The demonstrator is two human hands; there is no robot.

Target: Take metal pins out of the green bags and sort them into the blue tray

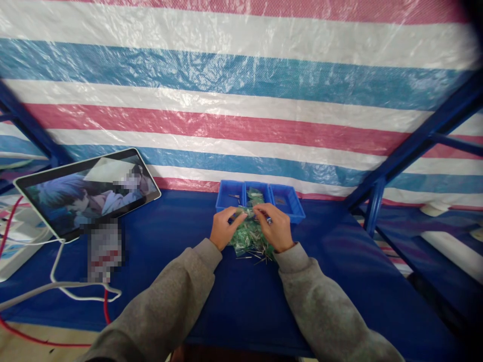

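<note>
My left hand [225, 227] and my right hand [277, 227] meet in front of the blue bins. Both have thumb and fingers closed on a small clear plastic bag [249, 212], its contents too small to make out. Beneath them lies a pile of green-tinted plastic bags [246, 239], with thin metal pins [260, 257] scattered along its front edge. Just beyond my hands, the left blue bin [219, 198] holds a few metal pins. More green bags [255, 193] fill the middle bin. In the right blue bin [298, 213] lies something small and unclear.
A tablet [94, 193] playing a video leans at the left on the blue tabletop [241, 301]. In front of it lie a blurred-out item [104, 251] and white and red cables [56, 284]. Blue metal posts [407, 146] flank a striped plastic sheet [241, 100] behind.
</note>
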